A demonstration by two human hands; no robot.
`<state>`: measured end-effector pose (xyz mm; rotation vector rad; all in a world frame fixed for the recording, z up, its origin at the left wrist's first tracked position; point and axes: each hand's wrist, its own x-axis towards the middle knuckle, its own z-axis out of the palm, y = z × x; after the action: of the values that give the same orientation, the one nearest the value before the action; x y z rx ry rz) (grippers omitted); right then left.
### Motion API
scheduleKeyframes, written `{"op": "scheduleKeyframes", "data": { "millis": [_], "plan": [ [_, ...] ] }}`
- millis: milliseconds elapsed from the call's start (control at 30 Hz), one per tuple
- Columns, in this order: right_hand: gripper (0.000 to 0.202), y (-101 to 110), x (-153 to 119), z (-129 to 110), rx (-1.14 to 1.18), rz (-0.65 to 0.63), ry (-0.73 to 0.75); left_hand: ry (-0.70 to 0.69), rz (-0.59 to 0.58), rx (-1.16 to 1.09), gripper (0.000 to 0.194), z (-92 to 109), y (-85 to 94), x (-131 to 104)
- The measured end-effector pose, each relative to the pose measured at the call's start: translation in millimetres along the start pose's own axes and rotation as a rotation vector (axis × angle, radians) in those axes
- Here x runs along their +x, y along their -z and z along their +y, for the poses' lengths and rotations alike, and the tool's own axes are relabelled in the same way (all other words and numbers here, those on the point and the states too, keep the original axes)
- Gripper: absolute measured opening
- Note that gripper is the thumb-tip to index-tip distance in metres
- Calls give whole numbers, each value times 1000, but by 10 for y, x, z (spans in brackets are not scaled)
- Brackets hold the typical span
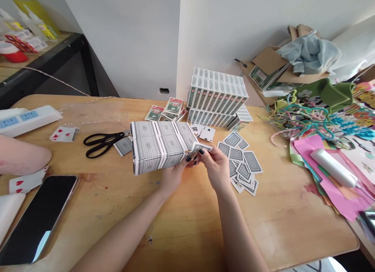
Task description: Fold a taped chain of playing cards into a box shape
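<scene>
Over the brown wooden table (pixel 187 233), towards its back edge, the left hand (pixel 172 178) curls closed under the grey-and-white card-covered block (pixel 148 145); the right hand (pixel 217 168) pinches a white-bordered grey card (pixel 197 146), apparently against its end. Square the edges before pressing.

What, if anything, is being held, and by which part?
A card-covered block, by its right end: left hand at the lower corner, right hand pinching a card.

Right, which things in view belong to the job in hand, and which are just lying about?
Likely part of the job:
grey-and-white patterned card block, in left hand and right hand
scattered grey-backed paper cards
possibly, black-handled scissors
possibly, stacked green-and-white boxes

Apparently just lying about:
black rectangular smartphone
white plastic power strip
tangled multicoloured fuzzy strands
</scene>
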<state>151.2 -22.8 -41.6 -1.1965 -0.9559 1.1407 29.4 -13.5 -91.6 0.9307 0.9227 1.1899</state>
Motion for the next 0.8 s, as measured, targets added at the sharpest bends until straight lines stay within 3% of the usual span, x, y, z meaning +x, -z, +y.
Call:
{"op": "scheduleKeyframes", "data": {
  "millis": [300,800],
  "plan": [
    [19,-53,-31,-30,244,28,-164,36,43,134,33,-76,58,-14],
    [9,-98,-18,-33,319,102,-193,-43,14,220,25,-98,106,-8]
  ]
}}
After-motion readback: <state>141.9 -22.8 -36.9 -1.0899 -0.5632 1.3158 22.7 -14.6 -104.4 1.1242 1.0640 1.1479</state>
